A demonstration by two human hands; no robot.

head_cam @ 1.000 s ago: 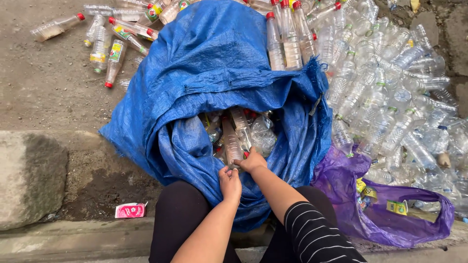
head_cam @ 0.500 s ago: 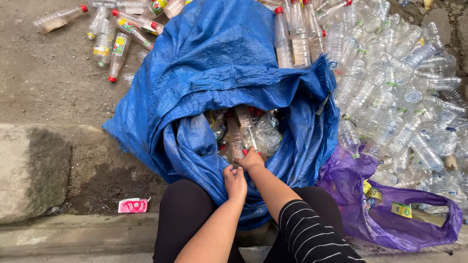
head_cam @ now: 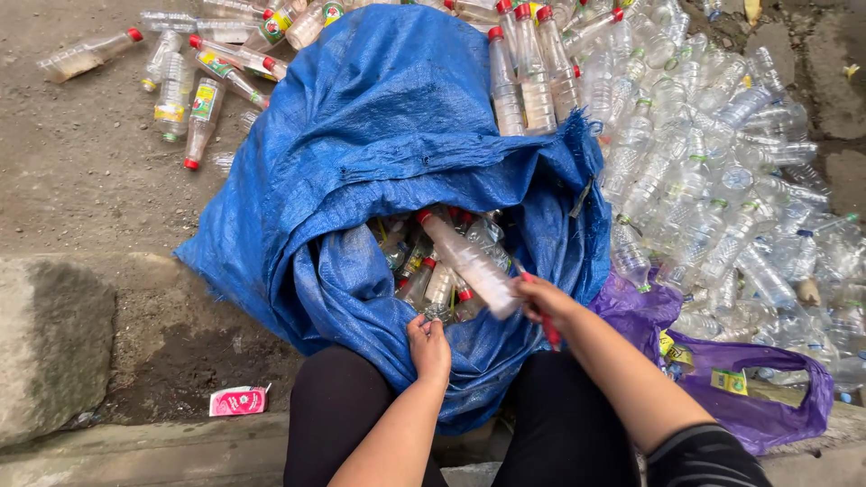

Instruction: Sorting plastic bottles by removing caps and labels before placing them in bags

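Blue woven sack (head_cam: 379, 117) gaped between my knees; my right hand (head_cam: 546, 302) gripped a clear bottle (head_cam: 469, 261), my left hand (head_cam: 431, 347) pinched the sack's rim, with loose bottles (head_cam: 713, 180) heaped alongside.

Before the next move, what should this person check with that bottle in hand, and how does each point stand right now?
1. Grip on the clear bottle: the right hand holds its lower end, red cap pointing away. Ok.
2. Something red also shows in that hand, below the fingers; what it is, cannot tell.
3. Sack mouth held open: the left hand is at the near edge of the blue sack, where more bottles show inside. Ok.
4. Whether the bottle is empty: blurred, cannot tell.
5. Room to set it down: the clear bottle heap on the right is crowded. Not ok.
6. Purple bag lies beside the right knee. Ok.
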